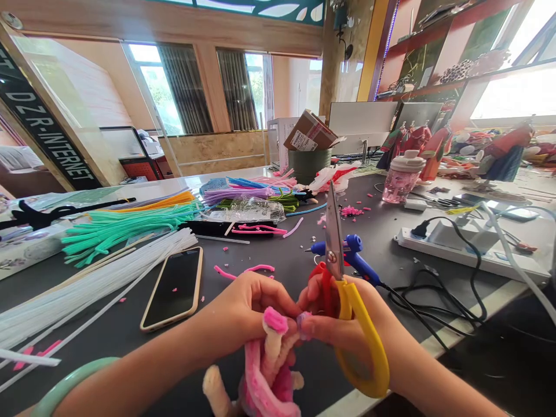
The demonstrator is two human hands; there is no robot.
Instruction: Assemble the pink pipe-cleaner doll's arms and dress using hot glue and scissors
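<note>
My left hand [256, 304] is closed on a pink and cream fuzzy figure [264, 376] at the bottom centre. Its limbs hang below my fingers, one tipped in bright pink. My right hand [334, 313] pinches a small purplish piece [304, 319] at the end of a cream limb, against my left fingertips. Scissors [335, 249] with yellow and red handles also hang in my right hand, blades pointing up. Just beyond it lies a blue glue gun [360, 263].
A phone [174, 289] lies left of my hands. Bundles of white [108, 284], green [130, 223] and orange fuzzy stems spread behind it. On the right are a power strip [469, 249], black cables and a pink cup [402, 179]. A green bin [306, 167] holds cardboard boxes.
</note>
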